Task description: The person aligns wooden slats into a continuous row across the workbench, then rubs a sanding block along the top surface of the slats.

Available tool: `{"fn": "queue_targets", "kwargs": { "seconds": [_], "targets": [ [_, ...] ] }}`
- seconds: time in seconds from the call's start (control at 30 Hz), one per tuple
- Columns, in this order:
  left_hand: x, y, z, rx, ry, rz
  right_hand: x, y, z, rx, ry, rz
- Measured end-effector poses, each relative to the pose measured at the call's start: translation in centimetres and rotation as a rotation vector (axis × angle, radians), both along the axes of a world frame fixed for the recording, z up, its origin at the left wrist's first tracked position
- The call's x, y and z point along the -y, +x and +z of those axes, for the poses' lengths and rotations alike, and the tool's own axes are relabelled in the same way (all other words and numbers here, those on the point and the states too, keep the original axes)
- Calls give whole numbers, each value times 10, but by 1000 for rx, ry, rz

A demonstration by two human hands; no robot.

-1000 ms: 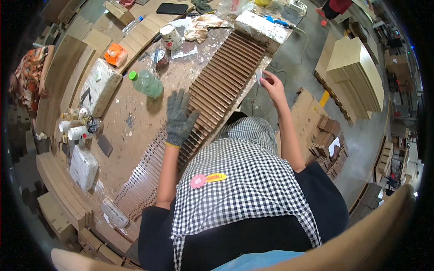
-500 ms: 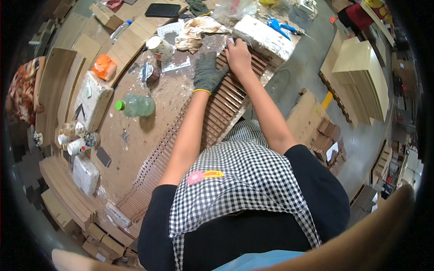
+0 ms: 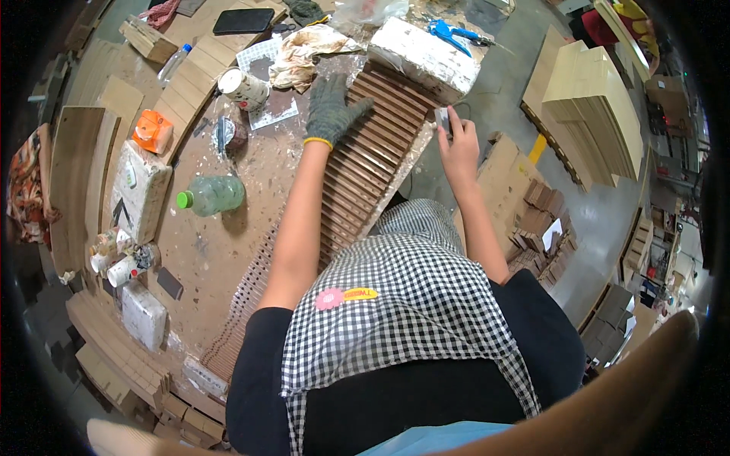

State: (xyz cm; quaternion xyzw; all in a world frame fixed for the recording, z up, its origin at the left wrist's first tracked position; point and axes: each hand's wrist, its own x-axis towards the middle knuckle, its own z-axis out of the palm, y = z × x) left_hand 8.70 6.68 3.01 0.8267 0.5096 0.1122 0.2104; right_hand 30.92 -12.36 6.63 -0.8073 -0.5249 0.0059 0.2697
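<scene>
A long row of narrow brown wooden strips (image 3: 372,148) lies side by side along the right edge of the table, with gaps showing between them. My left hand (image 3: 331,112), in a grey knit glove with a yellow cuff, rests on the left ends of the far strips. Its fingers are stretched and the thumb is spread. Bare and raised just off the table's right edge, my right hand (image 3: 459,148) pinches a small grey-white flat piece (image 3: 442,117); its exact kind is not clear. Beyond the strips sits a white, paint-crusted block (image 3: 424,59).
Blue-handled pliers or cutters (image 3: 450,35) lie behind the block. A stained rag (image 3: 308,57), a paper cup (image 3: 243,89), an open can (image 3: 229,134) and a green-capped bottle (image 3: 213,195) occupy the table's left part. Stacked boards (image 3: 589,114) stand on the floor at right.
My right hand has lifted from the far strips and moved right, past the table edge, with the small piece now visible. My gloved hand has slid slightly left. The view has shifted a little.
</scene>
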Motion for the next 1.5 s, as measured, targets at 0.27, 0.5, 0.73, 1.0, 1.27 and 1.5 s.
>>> {"fn": "queue_targets", "kwargs": {
  "seconds": [0.27, 0.5, 0.73, 1.0, 1.27, 1.5],
  "targets": [
    [-23, 3, -22, 197, -147, -114, -11, -9, -48, -560, 424, 98],
    [-25, -28, -20, 182, -235, -69, -30, -41, -17, -269, 204, 141],
    [-31, -25, -22, 39, -108, -176, -71, -66, -15, 137, 61, 157],
    [-48, 31, -71, -111, -18, -379, -155, -76, -25, 251, 133, 223],
    [-22, 53, -23, -32, 22, -311, -115, -29, -14, 211, -3, 148],
    [-46, -19, -13, 38, -61, -196, -12, -23, 23, 29, -125, -24]
  ]
}}
